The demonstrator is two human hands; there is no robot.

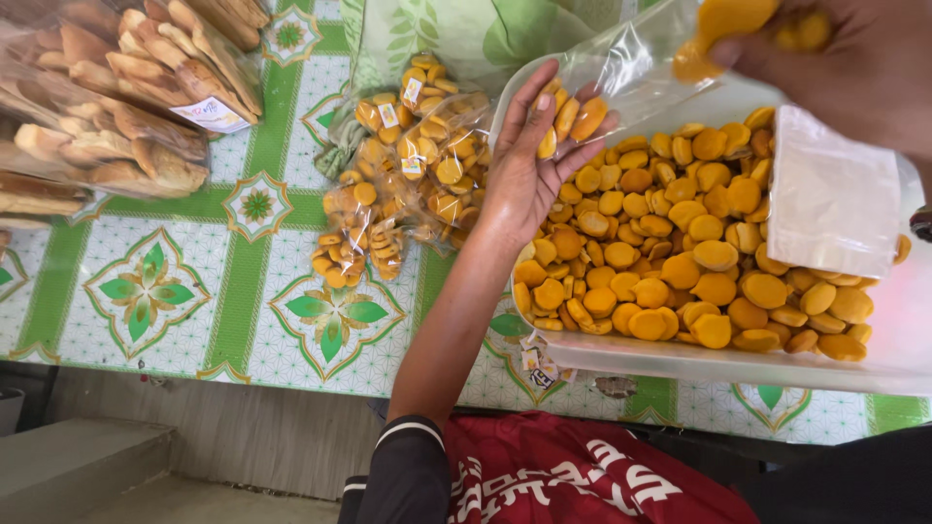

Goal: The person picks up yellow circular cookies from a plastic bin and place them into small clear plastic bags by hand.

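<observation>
Head view: left hand (529, 175) palm-up over the tub, fingers cupped loosely round a few orange biscuits (568, 116), pressing them at the mouth of a clear plastic bag (631, 73). Right hand (854, 58), top right, is pinched shut on more biscuits & seems to hold the bag's upper edge; exact grip partly out of frame. Bulk of the biscuits sits in a clear tub (680, 364) on the green-patterned worktop (233, 291), w/ a white paper packet (835, 199) lying on top. Filled small bags (417, 165) lie just beside the tub; long brown rusks in wrap (116, 87) far left. Biscuits look light, dry, brittle, likely to crumble if squeezed: best cupped, not pinched. Bag is thin, slippery; best held at the rim.
</observation>
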